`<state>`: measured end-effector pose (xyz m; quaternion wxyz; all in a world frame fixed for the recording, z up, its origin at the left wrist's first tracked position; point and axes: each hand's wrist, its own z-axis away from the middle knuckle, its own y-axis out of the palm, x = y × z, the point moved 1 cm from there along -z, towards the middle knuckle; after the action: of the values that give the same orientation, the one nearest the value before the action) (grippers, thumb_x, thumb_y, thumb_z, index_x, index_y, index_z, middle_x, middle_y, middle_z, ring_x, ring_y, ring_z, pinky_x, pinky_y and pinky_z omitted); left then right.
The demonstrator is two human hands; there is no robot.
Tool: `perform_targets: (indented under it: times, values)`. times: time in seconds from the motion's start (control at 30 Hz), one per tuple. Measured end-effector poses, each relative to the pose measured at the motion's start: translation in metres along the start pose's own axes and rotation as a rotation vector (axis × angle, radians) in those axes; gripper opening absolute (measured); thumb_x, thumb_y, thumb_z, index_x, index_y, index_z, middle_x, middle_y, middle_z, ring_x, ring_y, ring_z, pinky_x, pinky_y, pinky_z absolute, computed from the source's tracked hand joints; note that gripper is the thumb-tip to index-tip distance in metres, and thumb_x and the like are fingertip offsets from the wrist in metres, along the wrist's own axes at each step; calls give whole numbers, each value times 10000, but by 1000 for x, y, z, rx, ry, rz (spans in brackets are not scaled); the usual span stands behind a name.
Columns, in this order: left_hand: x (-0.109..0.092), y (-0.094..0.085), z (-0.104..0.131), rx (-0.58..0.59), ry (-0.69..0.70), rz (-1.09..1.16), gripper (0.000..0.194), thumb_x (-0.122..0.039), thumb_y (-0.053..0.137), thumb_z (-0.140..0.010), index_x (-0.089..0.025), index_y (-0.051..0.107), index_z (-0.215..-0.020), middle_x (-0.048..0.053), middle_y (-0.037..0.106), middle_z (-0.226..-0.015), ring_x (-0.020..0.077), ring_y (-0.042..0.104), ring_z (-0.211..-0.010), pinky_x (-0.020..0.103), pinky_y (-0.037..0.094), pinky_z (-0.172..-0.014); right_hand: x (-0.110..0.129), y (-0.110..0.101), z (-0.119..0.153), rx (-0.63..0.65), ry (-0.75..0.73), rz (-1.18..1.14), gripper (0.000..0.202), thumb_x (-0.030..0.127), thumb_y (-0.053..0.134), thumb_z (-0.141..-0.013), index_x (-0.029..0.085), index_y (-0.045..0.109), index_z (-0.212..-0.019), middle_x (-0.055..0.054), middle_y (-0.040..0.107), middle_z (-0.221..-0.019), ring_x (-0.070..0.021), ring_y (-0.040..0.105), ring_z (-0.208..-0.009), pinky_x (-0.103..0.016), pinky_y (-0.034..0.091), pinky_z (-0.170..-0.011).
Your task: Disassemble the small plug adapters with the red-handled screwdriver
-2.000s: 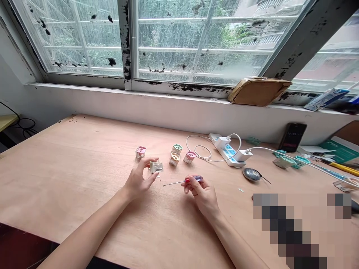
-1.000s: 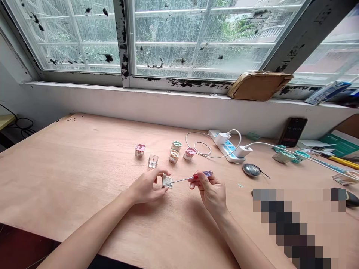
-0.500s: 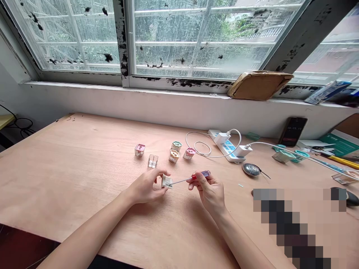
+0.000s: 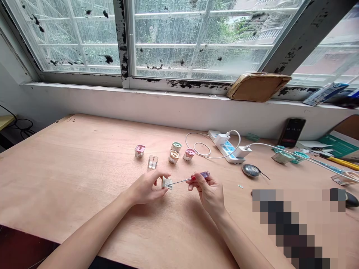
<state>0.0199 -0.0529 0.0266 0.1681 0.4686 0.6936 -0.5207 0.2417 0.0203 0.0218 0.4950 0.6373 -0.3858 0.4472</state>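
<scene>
Between the thumb and fingers of my left hand is a small clear plastic block with a pale top, tipped on its side. My right hand grips a screwdriver by its red and purple handle. The thin metal shaft reaches left, and its tip is at the block's open clear end; whether it touches inside is too small to tell. Just beyond my left hand stands a clear plastic piece. Behind are similar blocks with coloured tops: pink, green, orange and another pink one.
A white power strip with plugs and a looping white cable lies at the back. Right of it are a round dark object, a leaning phone, teal-topped pieces and a yellow-handled tool. A blurred patch covers the lower right.
The view has shifted very slightly. Both hands, the block and the screwdriver keep nearly the same positions.
</scene>
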Motion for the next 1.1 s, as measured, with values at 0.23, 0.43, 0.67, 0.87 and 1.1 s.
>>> perform_targets:
  times: [0.23, 0.43, 0.67, 0.87, 1.1]
  values:
    - [-6, -3, -3, 41, 86, 2, 167, -154, 594, -908, -183, 633, -1068, 122, 698, -1238, 203, 666, -1032, 225, 534, -653, -2, -1, -1, 3, -20, 4, 446, 558, 878, -690, 151, 697, -704, -64, 717, -610, -143, 639, -442, -251, 558, -471]
    - [-9, -5, -6, 48, 144, -52, 112, -128, 570, -934, -188, 639, -999, 133, 696, -1224, 231, 672, -1107, 307, 554, -836, -3, -3, -1, 9, -30, 1, 438, 551, 872, -706, 151, 693, -707, -66, 718, -610, -148, 641, -441, -260, 562, -471]
    - [-5, -3, -5, 64, 188, -63, 146, -80, 542, -940, -192, 634, -957, 122, 690, -1143, 244, 627, -1216, 300, 523, -894, -4, -4, -2, 25, -41, 21, 444, 569, 855, -720, 155, 694, -720, -78, 729, -626, -151, 643, -445, -262, 557, -469]
    - [0, -1, -4, 84, 188, -51, 191, -39, 541, -915, -199, 632, -966, 121, 669, -1192, 239, 615, -1235, 285, 518, -881, -3, -3, -2, 36, -49, 31, 442, 574, 844, -731, 158, 696, -722, -74, 726, -620, -154, 641, -442, -271, 553, -473]
    - [-5, -4, -6, 31, 174, -40, 168, -51, 532, -917, -185, 633, -919, 131, 687, -1133, 237, 642, -1182, 230, 505, -708, -3, -3, -3, -4, -41, -11, 446, 573, 865, -700, 159, 698, -714, -78, 732, -628, -154, 636, -441, -276, 550, -469]
